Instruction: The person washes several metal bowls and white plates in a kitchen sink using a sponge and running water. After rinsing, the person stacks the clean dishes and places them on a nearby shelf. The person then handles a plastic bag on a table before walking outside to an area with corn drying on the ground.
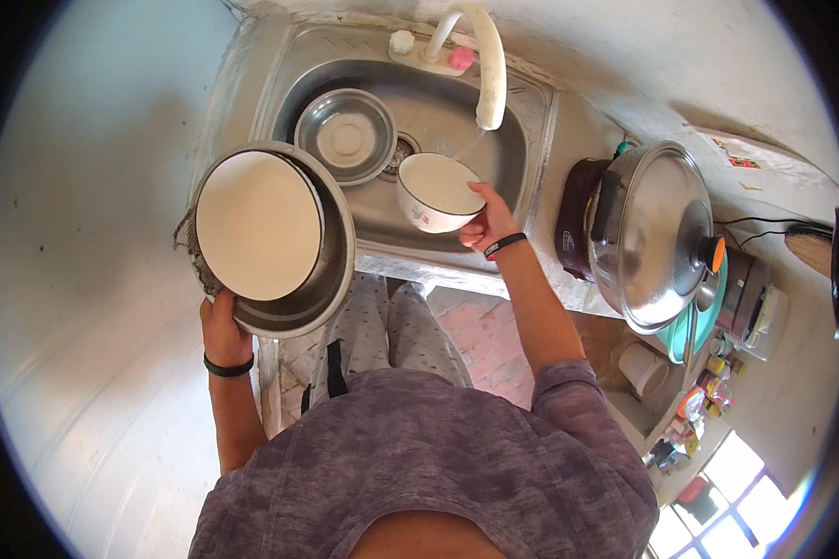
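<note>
My right hand point(491, 221) grips the rim of a white bowl point(433, 183) with a dark edge and a small flower print, tilted over the sink. A thin stream of water point(467, 145) runs from the curved white faucet point(491, 77) towards this bowl. On the left, my left hand point(225, 330) holds a metal basin point(334, 279) by its near side. Inside the basin rests a large white round dish point(260, 225) with a dark rim. A grey mesh cloth point(197, 258) hangs over the basin's left edge, just above my left hand.
A shallow metal bowl point(345, 137) lies in the stainless steel sink point(391, 241) beside the drain point(404, 150). Right of the sink stands a dark appliance point(579, 209) with a lidded steel pot point(654, 209). Behind it are a green basin point(714, 307) and a white bucket point(643, 369).
</note>
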Demonstrator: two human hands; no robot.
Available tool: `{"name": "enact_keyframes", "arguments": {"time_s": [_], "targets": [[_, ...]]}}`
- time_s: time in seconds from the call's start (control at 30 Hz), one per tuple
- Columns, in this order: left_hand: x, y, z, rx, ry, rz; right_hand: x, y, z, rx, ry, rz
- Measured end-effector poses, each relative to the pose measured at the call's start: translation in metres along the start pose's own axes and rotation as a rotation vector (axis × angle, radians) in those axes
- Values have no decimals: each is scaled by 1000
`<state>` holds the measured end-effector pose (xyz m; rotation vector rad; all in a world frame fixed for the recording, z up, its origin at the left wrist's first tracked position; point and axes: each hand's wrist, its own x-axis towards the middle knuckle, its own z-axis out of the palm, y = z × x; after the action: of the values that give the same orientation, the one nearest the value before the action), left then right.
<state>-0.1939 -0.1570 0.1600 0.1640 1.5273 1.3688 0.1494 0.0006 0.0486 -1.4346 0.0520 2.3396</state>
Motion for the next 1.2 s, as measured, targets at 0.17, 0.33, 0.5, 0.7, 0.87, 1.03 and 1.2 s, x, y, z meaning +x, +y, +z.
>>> {"name": "enact_keyframes", "arguments": {"time_s": [0.17, 0.33, 0.5, 0.7, 0.87, 1.03, 1.2], "targets": [[1, 3, 4, -9, -12, 17, 16, 1, 24, 128, -392, -142], [-1, 7, 5, -5, 14, 16, 21, -11, 55, 113, -459, -405], [0, 4, 0, 4, 15, 26, 27, -18, 61, 184, -487, -532], [-1, 4, 1, 7, 18, 38, 40, -21, 49, 223, -435, -494], [0, 2, 5, 16, 15, 37, 44, -20, 47, 238, -458, -505], [2, 1, 9, 21, 3, 30, 43, -23, 50, 294, -441, -478], [4, 1, 11, 36, -10, 21, 51, -28, 46, 342, -459, -495]]}}
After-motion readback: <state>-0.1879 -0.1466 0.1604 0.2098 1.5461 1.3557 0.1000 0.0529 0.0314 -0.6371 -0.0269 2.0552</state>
